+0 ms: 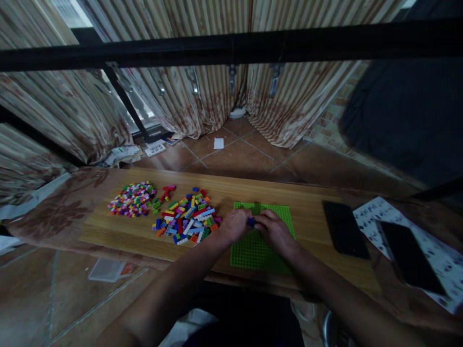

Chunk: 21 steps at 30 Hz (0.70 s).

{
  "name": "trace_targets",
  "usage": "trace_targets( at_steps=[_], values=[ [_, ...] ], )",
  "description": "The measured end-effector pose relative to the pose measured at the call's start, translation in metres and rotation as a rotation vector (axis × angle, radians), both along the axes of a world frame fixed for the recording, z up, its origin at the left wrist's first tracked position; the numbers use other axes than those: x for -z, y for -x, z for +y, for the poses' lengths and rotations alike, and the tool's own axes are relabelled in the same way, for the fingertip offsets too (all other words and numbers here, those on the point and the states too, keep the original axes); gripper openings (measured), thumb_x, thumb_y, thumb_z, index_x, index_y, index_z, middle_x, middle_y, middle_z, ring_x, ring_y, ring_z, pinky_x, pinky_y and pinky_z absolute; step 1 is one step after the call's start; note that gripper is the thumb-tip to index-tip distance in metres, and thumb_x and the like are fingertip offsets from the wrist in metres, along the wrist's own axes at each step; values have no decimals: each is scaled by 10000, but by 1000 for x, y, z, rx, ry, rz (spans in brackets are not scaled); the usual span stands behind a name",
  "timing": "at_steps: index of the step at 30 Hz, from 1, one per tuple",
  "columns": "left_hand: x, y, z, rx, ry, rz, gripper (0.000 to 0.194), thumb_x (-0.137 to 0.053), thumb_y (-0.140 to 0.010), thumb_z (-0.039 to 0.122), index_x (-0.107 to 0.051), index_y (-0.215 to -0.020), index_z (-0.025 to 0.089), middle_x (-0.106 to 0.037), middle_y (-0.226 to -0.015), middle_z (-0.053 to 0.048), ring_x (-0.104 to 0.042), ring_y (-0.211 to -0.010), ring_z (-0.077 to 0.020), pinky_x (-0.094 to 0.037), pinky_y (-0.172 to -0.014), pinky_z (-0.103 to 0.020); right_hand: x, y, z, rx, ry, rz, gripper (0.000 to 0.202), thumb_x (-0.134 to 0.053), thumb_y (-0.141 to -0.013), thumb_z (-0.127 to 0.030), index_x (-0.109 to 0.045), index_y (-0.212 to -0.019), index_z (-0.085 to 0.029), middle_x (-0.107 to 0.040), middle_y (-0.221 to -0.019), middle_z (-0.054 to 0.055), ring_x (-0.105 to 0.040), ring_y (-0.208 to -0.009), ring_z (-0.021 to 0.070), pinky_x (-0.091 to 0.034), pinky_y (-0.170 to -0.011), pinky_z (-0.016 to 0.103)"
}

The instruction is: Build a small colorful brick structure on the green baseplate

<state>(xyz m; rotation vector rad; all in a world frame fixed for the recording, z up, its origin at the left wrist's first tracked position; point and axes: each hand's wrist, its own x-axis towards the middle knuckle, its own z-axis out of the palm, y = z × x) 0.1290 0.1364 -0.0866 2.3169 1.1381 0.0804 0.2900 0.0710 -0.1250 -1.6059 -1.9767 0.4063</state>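
Observation:
Over the green studded baseplate [249,255], my two hands come close together. A small dark blue toy brick [251,221] shows between them. My right hand [275,230] pinches the brick from the right with thumb and finger. Curled closed, my left hand [236,224] meets it on the left side; its fingertips are mostly hidden behind the hand. Left of the baseplate lies a loose pile of mixed coloured bricks [190,217], near my left wrist.
A heap of tiny coloured pieces [132,198] lies at the wooden board's [307,217] left. To the right are a black tablet [345,229], a printed sheet [383,212] and another dark device [410,258]. A black rail [224,50] crosses beyond the board. A clear plastic box [106,270] lies on the floor.

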Motion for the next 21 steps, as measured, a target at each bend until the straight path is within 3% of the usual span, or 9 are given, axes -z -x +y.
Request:
trace_targets(
  at_steps=[7,21],
  values=[
    [-1,4,-9,13,-73,-29,170,-598,-776,169,-636,-940,187,-682,-902,-50,-655,-855,-199,-493,-777,-279,-4,-6,-5,-22,-37,18,255,-593,-859,-258,-672,-1098,-223,-593,-961,73,-592,-898,220,-507,-820,382],
    [-1,6,-7,24,-75,-20,233,-625,-746,181,-639,-977,199,-685,-897,-27,-650,-844,-188,-498,-786,-272,-10,-7,-4,-22,50,-83,301,-616,-820,-233,-633,-1119,-209,-576,-1072,72,-572,-998,217,-474,-900,368]
  ],
)
